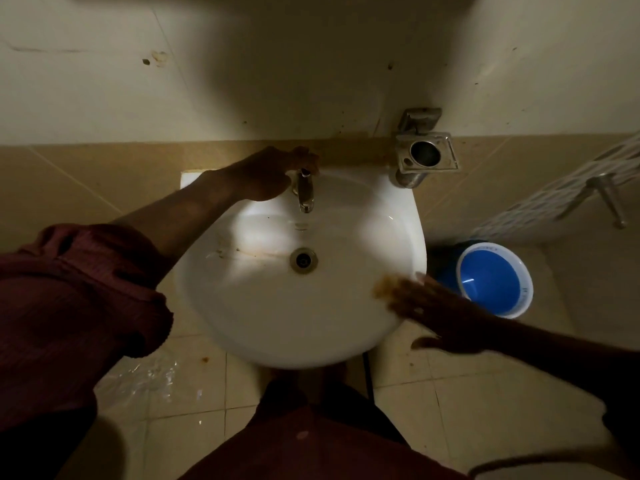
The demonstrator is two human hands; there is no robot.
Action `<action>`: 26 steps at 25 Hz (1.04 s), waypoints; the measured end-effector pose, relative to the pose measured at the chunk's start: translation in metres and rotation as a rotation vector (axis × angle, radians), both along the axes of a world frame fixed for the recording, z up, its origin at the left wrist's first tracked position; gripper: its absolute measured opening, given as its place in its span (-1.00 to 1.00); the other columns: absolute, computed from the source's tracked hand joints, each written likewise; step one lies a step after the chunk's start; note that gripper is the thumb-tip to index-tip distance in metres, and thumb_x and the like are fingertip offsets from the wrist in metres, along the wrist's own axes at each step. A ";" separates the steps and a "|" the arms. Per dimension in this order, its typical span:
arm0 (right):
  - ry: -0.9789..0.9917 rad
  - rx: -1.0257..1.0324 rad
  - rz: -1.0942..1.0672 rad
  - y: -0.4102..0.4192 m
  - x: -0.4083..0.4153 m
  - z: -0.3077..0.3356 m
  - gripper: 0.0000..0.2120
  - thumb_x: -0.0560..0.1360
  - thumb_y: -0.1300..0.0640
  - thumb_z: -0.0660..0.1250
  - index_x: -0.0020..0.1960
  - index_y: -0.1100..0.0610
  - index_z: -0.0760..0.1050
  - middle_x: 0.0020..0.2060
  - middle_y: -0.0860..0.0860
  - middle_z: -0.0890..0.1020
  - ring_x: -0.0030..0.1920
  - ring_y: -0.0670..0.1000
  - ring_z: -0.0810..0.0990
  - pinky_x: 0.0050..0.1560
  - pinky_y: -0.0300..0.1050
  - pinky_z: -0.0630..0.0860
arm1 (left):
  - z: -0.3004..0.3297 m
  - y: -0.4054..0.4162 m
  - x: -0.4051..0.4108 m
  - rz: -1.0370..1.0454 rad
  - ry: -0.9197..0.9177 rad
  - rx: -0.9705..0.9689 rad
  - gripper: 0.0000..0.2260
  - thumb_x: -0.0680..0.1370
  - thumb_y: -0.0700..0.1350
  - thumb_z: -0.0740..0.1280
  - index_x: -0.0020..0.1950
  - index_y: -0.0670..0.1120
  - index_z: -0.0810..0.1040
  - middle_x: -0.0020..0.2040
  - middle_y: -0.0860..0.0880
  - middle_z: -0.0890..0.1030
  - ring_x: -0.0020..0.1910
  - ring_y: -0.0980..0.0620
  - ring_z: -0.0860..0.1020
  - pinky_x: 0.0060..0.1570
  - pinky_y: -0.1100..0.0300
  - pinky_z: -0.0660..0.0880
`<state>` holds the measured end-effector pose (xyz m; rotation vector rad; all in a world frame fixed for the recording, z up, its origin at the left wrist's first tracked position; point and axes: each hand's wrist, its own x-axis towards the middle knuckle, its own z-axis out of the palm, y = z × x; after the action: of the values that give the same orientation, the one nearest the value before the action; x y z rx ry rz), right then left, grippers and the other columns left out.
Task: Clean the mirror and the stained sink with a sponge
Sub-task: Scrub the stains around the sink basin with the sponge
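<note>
- A person in a dark red shirt, sleeve rolled above the elbow, stands over a white wall-mounted sink (pixel 242 323) in a dimly lit tiled bathroom.
- The left hand (pixel 268 176) reaches to the back of the basin, fingers curled around the top of the chrome tap (pixel 304 190).
- The right hand (pixel 440 317) lies over the sink's right rim, fingers spread and motion-blurred; a brownish sponge (pixel 384 287) shows at the fingertips, touching the rim, though whether the hand grips it or merely presses it down cannot be told.
- Brown streaks (pixel 242 252) run across the basin floor left of the drain (pixel 303 259).
- A metal holder (pixel 426 154) is fixed to the wall just right of the tap.
- A blue bucket (pixel 493 280) sits on the floor beside the sink's right edge.
- The mirror is not visible in this view.
</note>
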<state>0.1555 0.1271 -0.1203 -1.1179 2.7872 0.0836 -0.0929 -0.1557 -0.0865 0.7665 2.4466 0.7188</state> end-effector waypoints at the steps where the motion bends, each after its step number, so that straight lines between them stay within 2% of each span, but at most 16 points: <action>1: -0.114 0.086 -0.008 0.020 -0.013 -0.017 -0.32 0.66 -0.25 -0.03 0.22 0.27 0.62 0.24 0.26 0.62 0.34 0.28 0.47 0.15 0.22 0.60 | 0.002 0.002 -0.002 0.032 -0.063 0.015 -0.39 0.51 -0.47 0.14 0.44 0.05 0.44 0.57 0.06 0.25 0.54 0.03 0.22 0.37 0.25 0.17; 3: -0.235 0.209 -0.111 0.048 -0.028 -0.037 -0.23 0.59 -0.39 0.03 0.43 0.22 0.46 0.47 0.22 0.41 0.53 0.24 0.28 0.49 0.24 0.29 | 0.009 -0.002 -0.006 0.073 -0.213 0.084 -0.41 0.52 -0.48 0.12 0.41 0.02 0.48 0.52 0.04 0.35 0.46 0.09 0.33 0.23 0.29 0.31; 5: -0.354 0.213 -0.226 0.015 -0.028 -0.063 -0.10 0.52 -0.50 -0.12 0.41 0.21 0.44 0.48 0.21 0.38 0.52 0.24 0.26 0.56 0.14 0.14 | 0.016 -0.019 -0.007 0.149 -0.290 0.218 -0.45 0.49 -0.49 0.10 0.33 -0.05 0.54 0.38 0.00 0.52 0.34 0.05 0.46 0.03 0.26 0.38; 8: -0.639 0.097 -0.181 -0.085 -0.017 -0.101 0.19 0.32 -0.56 -0.47 0.53 0.25 0.26 0.55 0.22 0.23 0.56 0.24 0.15 0.57 0.08 0.03 | 0.009 -0.072 0.009 0.417 -0.168 0.464 -0.51 0.41 -0.40 0.14 0.14 0.01 0.64 0.21 -0.03 0.65 0.29 -0.07 0.54 0.10 0.14 0.44; 10: -0.664 -0.026 -0.080 -0.163 -0.020 -0.104 0.15 0.34 -0.56 -0.41 0.63 0.23 -0.05 0.62 0.19 -0.06 0.61 0.18 -0.16 0.59 0.08 -0.19 | -0.007 -0.111 0.035 0.683 -0.044 0.565 -0.59 0.51 -0.36 0.18 -0.07 0.13 0.66 0.05 0.06 0.69 0.20 -0.12 0.59 -0.02 0.27 0.49; 11: -0.626 -0.028 -0.011 -0.195 -0.028 -0.102 0.03 0.46 -0.51 -0.30 0.63 0.25 -0.08 0.62 0.22 -0.09 0.60 0.18 -0.20 0.58 0.11 -0.19 | -0.016 -0.127 0.053 0.808 -0.025 0.597 -0.62 0.57 -0.34 0.18 -0.11 0.11 0.64 0.02 0.07 0.69 0.20 -0.16 0.59 -0.11 0.37 0.47; 12: -0.440 -0.051 -0.008 -0.222 -0.042 -0.116 -0.10 0.58 -0.40 -0.16 0.60 0.31 0.01 0.59 0.29 0.02 0.60 0.24 -0.10 0.59 0.19 -0.08 | -0.024 -0.141 0.072 0.905 -0.025 0.608 -0.64 0.60 -0.33 0.17 -0.12 0.09 0.61 0.02 0.09 0.69 0.21 -0.17 0.59 -0.15 0.41 0.46; 13: -0.269 -0.097 -0.012 -0.250 -0.056 -0.130 -0.20 0.65 -0.30 -0.07 0.55 0.37 0.16 0.54 0.36 0.20 0.57 0.32 0.07 0.54 0.27 0.13 | -0.030 -0.152 0.092 0.969 -0.039 0.604 -0.65 0.61 -0.32 0.16 -0.10 0.06 0.61 -0.01 0.16 0.70 0.22 -0.14 0.59 -0.13 0.38 0.46; 14: -0.237 -0.145 -0.046 -0.272 -0.069 -0.141 -0.24 0.65 -0.28 -0.03 0.51 0.35 0.27 0.47 0.37 0.33 0.52 0.36 0.22 0.46 0.30 0.27 | -0.035 -0.160 0.111 1.011 -0.056 0.588 -0.67 0.61 -0.33 0.16 -0.06 0.01 0.63 -0.06 0.23 0.71 0.20 -0.11 0.58 -0.07 0.32 0.47; 15: -0.179 -0.241 -0.101 -0.284 -0.085 -0.152 -0.25 0.63 -0.30 -0.03 0.50 0.29 0.32 0.45 0.34 0.39 0.49 0.35 0.30 0.43 0.30 0.28 | -0.039 -0.168 0.130 1.041 -0.069 0.568 -0.70 0.60 -0.34 0.17 -0.02 -0.05 0.65 -0.10 0.28 0.70 0.17 -0.08 0.59 -0.01 0.23 0.47; 17: -0.199 -0.308 -0.152 -0.280 -0.104 -0.158 -0.26 0.60 -0.35 0.00 0.52 0.18 0.30 0.49 0.25 0.37 0.52 0.28 0.30 0.46 0.31 0.17 | -0.045 -0.179 0.160 1.091 -0.094 0.522 -0.74 0.58 -0.37 0.18 0.07 -0.18 0.64 -0.10 0.18 0.72 0.13 -0.10 0.61 0.06 0.09 0.47; 20: -0.262 -0.072 -0.214 -0.220 -0.128 -0.164 -0.21 0.58 -0.40 -0.10 0.55 0.14 0.28 0.56 0.09 0.30 0.61 0.13 0.08 0.52 0.26 -0.08 | -0.060 -0.183 0.196 1.124 -0.143 0.459 -0.72 0.59 -0.41 0.13 0.10 -0.20 0.59 -0.01 -0.04 0.70 0.14 -0.15 0.63 0.06 0.06 0.47; 21: -0.297 -0.038 -0.265 -0.200 -0.126 -0.183 -0.15 0.56 -0.44 -0.19 0.53 0.13 0.32 0.53 0.08 0.35 0.60 0.13 0.12 0.51 0.23 -0.08 | -0.062 -0.180 0.203 1.131 -0.153 0.442 -0.71 0.58 -0.42 0.12 0.09 -0.18 0.59 0.00 -0.05 0.70 0.14 -0.15 0.63 0.03 0.09 0.47; 23: -0.558 -0.066 -0.418 -0.181 -0.113 -0.184 -0.11 0.52 -0.50 -0.25 0.38 0.03 0.54 0.39 0.01 0.54 0.46 0.09 0.44 0.47 0.15 0.24 | -0.065 -0.168 0.203 1.123 -0.143 0.415 -0.67 0.56 -0.46 0.12 0.05 -0.15 0.59 -0.02 -0.06 0.69 0.12 -0.15 0.63 0.01 0.11 0.47; 24: -0.527 -0.115 -0.549 -0.180 -0.110 -0.172 -0.14 0.49 -0.53 -0.20 0.31 -0.03 0.60 0.33 -0.04 0.59 0.37 0.02 0.54 0.39 0.06 0.42 | -0.066 -0.160 0.197 1.107 -0.130 0.399 -0.66 0.55 -0.47 0.12 0.04 -0.15 0.59 -0.02 -0.09 0.69 0.12 -0.16 0.63 0.03 0.09 0.48; 26: -0.612 -0.196 -0.607 -0.201 -0.095 -0.146 -0.05 0.41 -0.56 -0.10 0.46 0.09 0.45 0.48 0.09 0.42 0.50 0.11 0.37 0.47 0.08 0.31 | -0.067 -0.138 0.175 1.035 -0.084 0.385 -0.68 0.55 -0.46 0.15 0.03 -0.16 0.61 0.00 -0.14 0.68 0.12 -0.15 0.62 0.17 0.02 0.50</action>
<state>0.0608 -0.0739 -0.2664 -0.2072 2.4518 -0.5100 0.0822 -0.2936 -0.1531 -0.5088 2.5451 1.5576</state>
